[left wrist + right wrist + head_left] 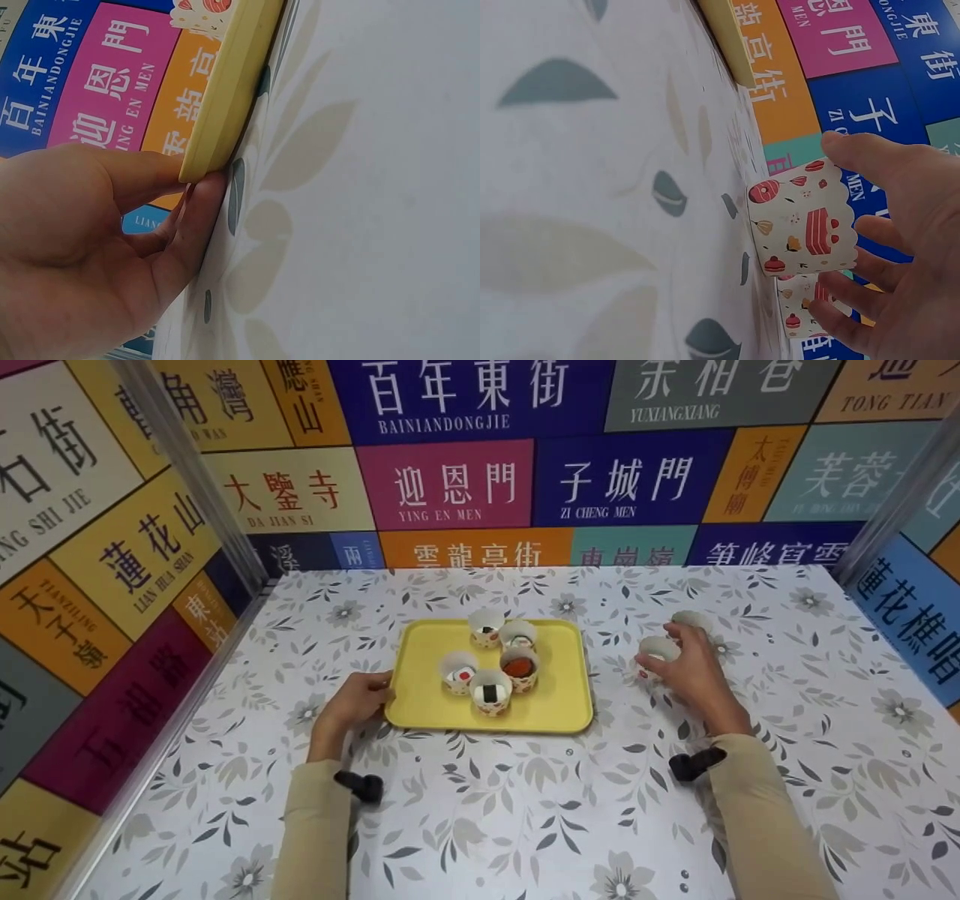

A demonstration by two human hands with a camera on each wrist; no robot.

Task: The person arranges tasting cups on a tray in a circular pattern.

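Note:
My left hand [356, 701] pinches the left edge of a yellow tray [427, 716], thumb on top and fingers beneath in the left wrist view. Several paper baking cups stand on the tray. The front cup [492, 706] contains a white piece with a black strip; another cup [523, 679] has an orange-red piece. My right hand [694, 667] spreads around a paper cup [802, 225] right of the tray, thumb and fingertips by its scalloped rim. Behind that one is a second paper cup [691, 620], partly covered by my fingers. Both bear printed cakes and sweets.
The table [480, 810] has a white cloth with grey leaves and flowers. Colourful panels [450, 484] with Chinese lettering enclose the back and sides. A black wrist strap [697, 763] sits on my right sleeve, another strap [364, 787] on the left.

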